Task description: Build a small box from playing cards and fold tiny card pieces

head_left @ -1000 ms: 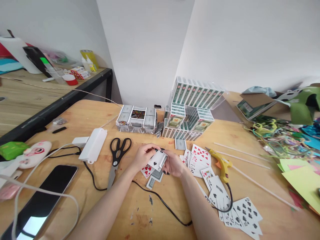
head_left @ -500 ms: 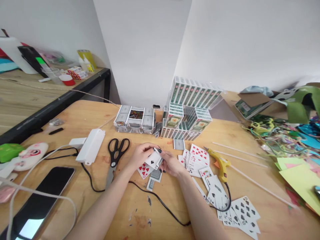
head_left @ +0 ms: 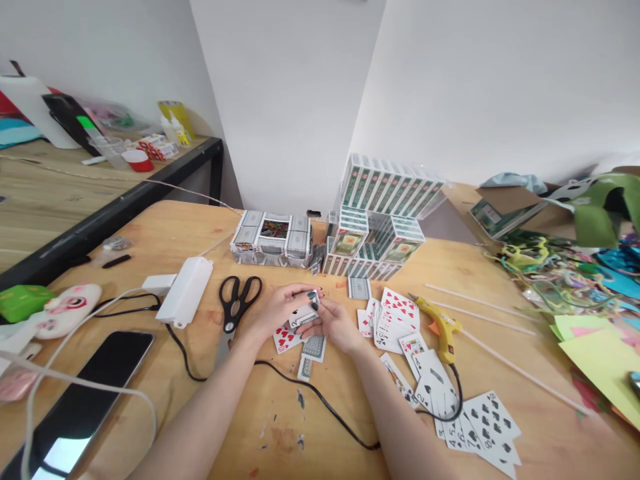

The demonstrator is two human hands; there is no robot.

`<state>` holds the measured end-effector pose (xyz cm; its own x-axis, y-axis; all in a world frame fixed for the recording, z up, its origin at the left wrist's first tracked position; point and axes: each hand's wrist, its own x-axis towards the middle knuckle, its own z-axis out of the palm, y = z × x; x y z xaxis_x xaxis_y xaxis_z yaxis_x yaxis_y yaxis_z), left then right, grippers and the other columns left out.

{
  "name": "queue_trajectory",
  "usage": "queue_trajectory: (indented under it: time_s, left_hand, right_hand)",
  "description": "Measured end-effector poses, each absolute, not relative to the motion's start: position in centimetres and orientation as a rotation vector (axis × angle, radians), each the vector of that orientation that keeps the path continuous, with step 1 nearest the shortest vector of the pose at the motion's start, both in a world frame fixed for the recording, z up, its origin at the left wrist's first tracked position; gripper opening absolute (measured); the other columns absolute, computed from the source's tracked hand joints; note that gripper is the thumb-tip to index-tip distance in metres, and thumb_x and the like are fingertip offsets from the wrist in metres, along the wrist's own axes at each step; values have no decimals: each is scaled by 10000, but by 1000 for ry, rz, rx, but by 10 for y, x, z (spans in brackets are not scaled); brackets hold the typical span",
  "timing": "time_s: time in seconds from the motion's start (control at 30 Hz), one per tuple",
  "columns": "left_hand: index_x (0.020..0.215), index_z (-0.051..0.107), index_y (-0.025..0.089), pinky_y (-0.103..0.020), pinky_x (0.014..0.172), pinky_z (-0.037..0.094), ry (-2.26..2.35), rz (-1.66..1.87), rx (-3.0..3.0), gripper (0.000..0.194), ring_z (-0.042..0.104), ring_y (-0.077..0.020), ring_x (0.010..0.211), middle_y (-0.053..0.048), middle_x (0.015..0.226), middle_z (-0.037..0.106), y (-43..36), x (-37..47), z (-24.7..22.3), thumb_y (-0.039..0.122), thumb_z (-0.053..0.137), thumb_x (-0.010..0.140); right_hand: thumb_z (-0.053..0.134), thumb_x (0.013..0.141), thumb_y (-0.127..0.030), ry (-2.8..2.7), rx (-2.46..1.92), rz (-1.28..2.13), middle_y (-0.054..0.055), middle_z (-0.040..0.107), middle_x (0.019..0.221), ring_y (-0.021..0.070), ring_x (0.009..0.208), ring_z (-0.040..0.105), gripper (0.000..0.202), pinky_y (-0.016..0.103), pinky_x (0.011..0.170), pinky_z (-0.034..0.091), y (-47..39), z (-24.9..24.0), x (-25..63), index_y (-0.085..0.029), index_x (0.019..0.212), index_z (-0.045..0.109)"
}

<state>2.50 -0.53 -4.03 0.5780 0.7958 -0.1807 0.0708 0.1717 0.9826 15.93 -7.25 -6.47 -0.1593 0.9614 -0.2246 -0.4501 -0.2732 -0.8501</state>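
Wooden table (head_left: 150, 233) is bearing a black cable (head_left: 320, 403) nearest the person. Beyond it, the left hand (head_left: 280, 310) and right hand (head_left: 335, 325) are meeting, both pinching one folded playing card (head_left: 303, 315) just above loose cards (head_left: 305, 347) lying flat. Black scissors (head_left: 236, 303) are lying left of the hands, a yellow glue gun (head_left: 440, 325) right. Boxed card decks (head_left: 380, 220) are standing farthest, against the wall.
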Motion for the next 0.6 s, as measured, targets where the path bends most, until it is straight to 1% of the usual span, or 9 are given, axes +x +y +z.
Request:
queue_trajectory:
  time_s: [0.07,0.1,0.2,0.27,0.37,0.6]
  left_hand:
    - [950,665,149,-246,670,470,887,678,1405,312,617,-174,811,-70,966,685,-7,29,-42,311,620,687]
    - [913,668,152,-249,698,470,927,703,1449,279,615,-176,828,-63,948,687,-8,31,-44,306,624,685]
    - [791,665,155,-237,658,459,1029,730,1537,183,608,-165,758,-37,810,684,-10,36,-49,300,608,696]
    - [751,658,158,-228,624,450,1043,731,1553,157,599,-156,718,-23,752,673,-11,36,-51,294,591,707]
    - [742,659,164,-224,623,450,1011,733,1564,144,601,-152,715,-18,755,677,-11,35,-51,278,574,717]
    - [774,671,163,-244,686,470,985,789,1583,149,625,-159,758,-33,808,699,-12,35,-49,248,558,726]
  right_hand:
    - [618,748,-466,-793,-985,1630,21,652,694,185,598,666,327,298,543,519,-73,-65,157,-181,875,521]
    - [610,750,-471,-805,-1002,1614,15,648,684,193,602,667,319,309,544,520,-73,-65,156,-189,869,520]
    - [581,755,-496,-841,-1055,1578,-1,631,630,210,593,665,310,330,532,520,-74,-68,153,-205,839,516]
    - [569,759,-500,-859,-1074,1565,-4,625,615,215,589,665,305,336,527,521,-74,-69,152,-207,824,512]
    - [560,765,-491,-876,-1086,1556,-6,622,607,216,591,666,292,336,524,522,-74,-70,152,-207,814,511]
    - [589,735,-479,-857,-1098,1546,-7,626,610,209,552,660,298,336,518,528,-73,-68,151,-204,832,527]
